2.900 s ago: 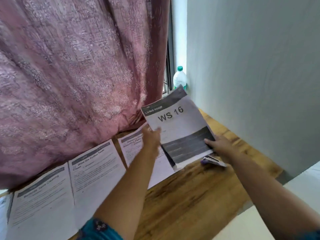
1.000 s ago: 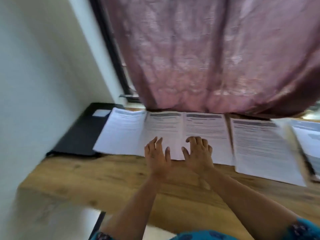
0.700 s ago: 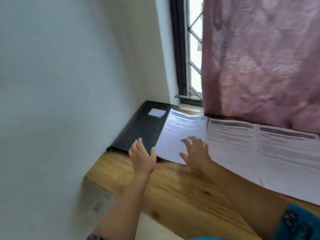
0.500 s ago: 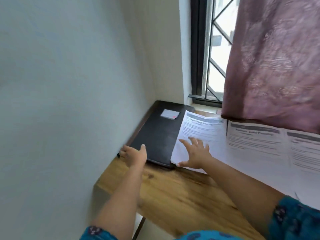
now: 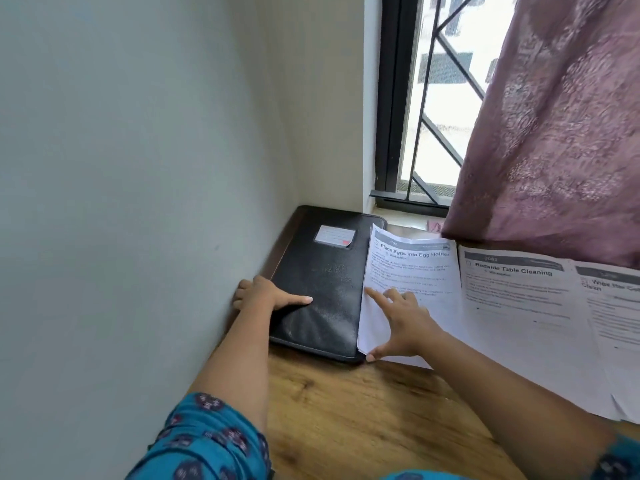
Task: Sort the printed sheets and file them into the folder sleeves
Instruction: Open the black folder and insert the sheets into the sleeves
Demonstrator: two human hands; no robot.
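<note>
Fingers of the left hand (image 5: 266, 295): thumb laid flat and straight on the cover of the black folder (image 5: 322, 289), the remaining fingers wrapped over the folder's left edge against the wall (image 5: 138, 168); their tips are hidden, so it cannot be told how firmly they grip. Fingers of the right hand (image 5: 403, 325): spread and extended, index finger pointing toward the folder, thumb at the near left corner of the sheet headed "Place Eggs into Egg Holder" (image 5: 412, 282), palm resting on that sheet. The folder lies closed and flat in the far left corner of the table (image 5: 363, 420), its left edge along the wall, a label pocket (image 5: 334, 235) on the upper part of its cover. The egg-holder sheet lies just right of the folder, its left margin lapping over the folder's right edge. To its right, along the table's far edge, lies the sheet headed "Bedside Table Cleaning" (image 5: 516, 306), then a third sheet (image 5: 613, 306) cut off by the frame, title only partly legible. A mauve curtain (image 5: 554, 133) hangs over the sheets' far ends; a barred window (image 5: 436, 98) stands behind the folder. Both forearms carry teal patterned sleeves (image 5: 207, 441).
</note>
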